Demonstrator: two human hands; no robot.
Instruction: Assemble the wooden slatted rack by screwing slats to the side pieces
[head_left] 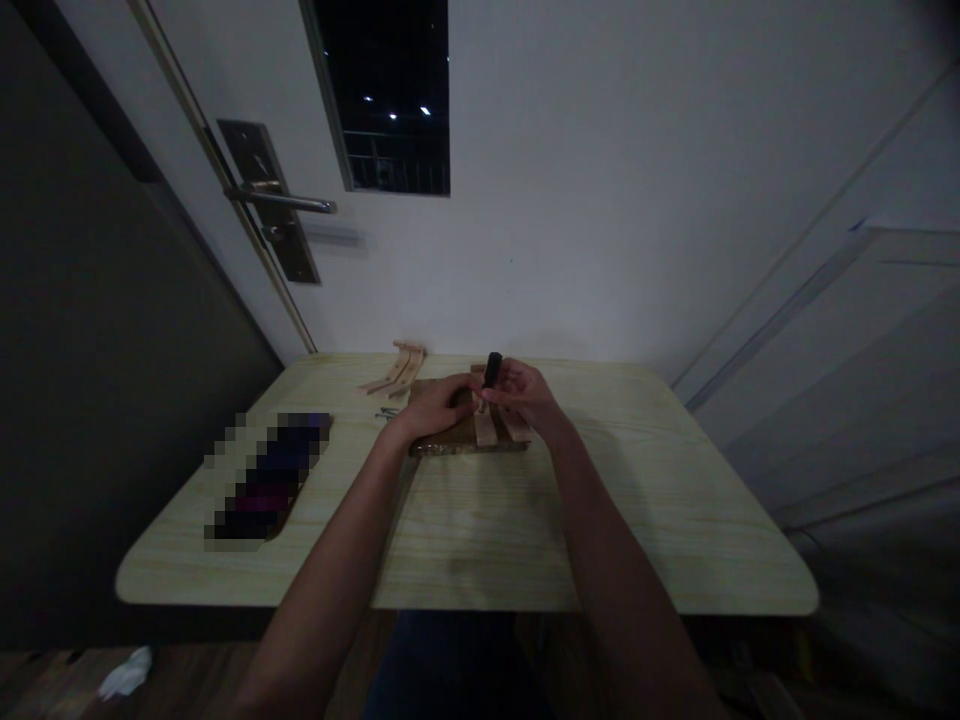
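My right hand (529, 390) is closed around a black-handled screwdriver (492, 370), which stands nearly upright over a light wooden piece (486, 430). My left hand (441, 402) reaches across a brown board (450, 437), its thumb and fingers closed on that wooden piece near the screwdriver's lower end. The tip of the tool is too small and dark to make out. A second light wooden part (514, 425) lies on the board under my right hand. A few thin metal screws (387, 413) lie on the table left of the board.
Shaped wooden pieces (405, 368) rest at the table's back edge, left of the board. A blurred dark flat object (281, 475) lies on the left of the pale wooden table (480, 560). Behind the table stands a white door (585, 200) with a metal handle (285, 200).
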